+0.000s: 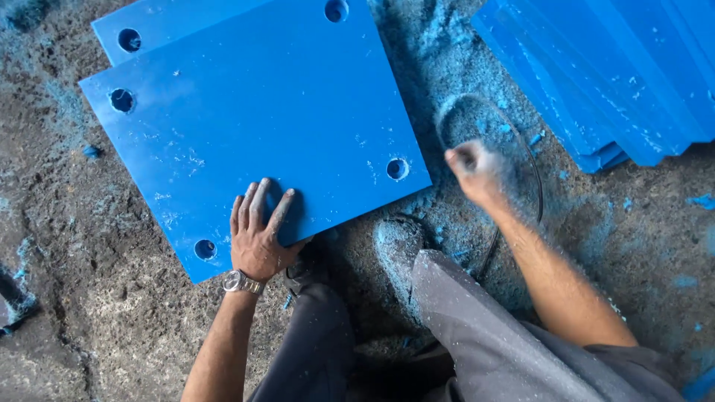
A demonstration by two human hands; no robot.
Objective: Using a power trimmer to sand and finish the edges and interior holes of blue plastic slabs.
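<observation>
Head view, looking down at a dusty concrete floor (pixel 112 313) strewn with blue shavings (pixel 477 45). A square blue plastic plate (pixel 253 119) lies flat on the floor on top of a second like plate (pixel 149 26), with 1 round hole near each of its 4 corners; the nearest hole (pixel 205 249) sits just beside the left hand (pixel 259 237). That hand, a metal watch (pixel 240 281) at the wrist, rests palm down on the plate's near edge, fingers spread and flat, pressing rather than clasping. The right hand (pixel 473 170) is raised off the plate, well apart from the left, blurred and closed in a fist; a thin dark cord (pixel 536 179) loops beside it, but whether the fist holds it cannot be told. A stack of blue sheets (pixel 618 74) lies to the right. Judged from its thick, straight edge, the plate is stiff, fairly heavy and smooth, likely slippery with dust; an edge or corner, or a hole, offers the surest hold.
</observation>
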